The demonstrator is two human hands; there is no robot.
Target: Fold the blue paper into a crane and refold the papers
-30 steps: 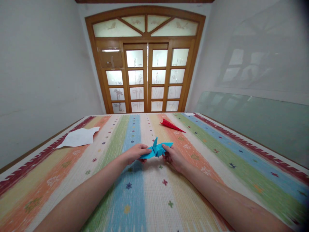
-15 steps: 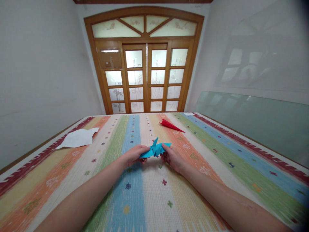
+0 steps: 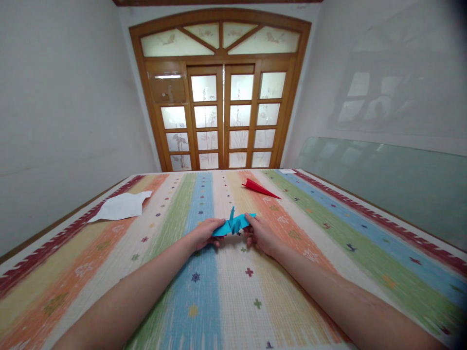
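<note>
Near the middle of the frame, the left hand (image 3: 205,232) and the right hand (image 3: 260,232) both pinch a blue folded paper (image 3: 233,225), one at each end. The paper is just above the striped cloth (image 3: 219,301); whether its underside touches the cloth cannot be seen. One thin point of the paper stands up. The fingertips under the paper are hidden. Both forearms are cut off by the lower edge. A red folded paper (image 3: 260,188) lies further up, right of centre. A white sheet (image 3: 120,206) lies at the left side, its shape hard to make out.
</note>
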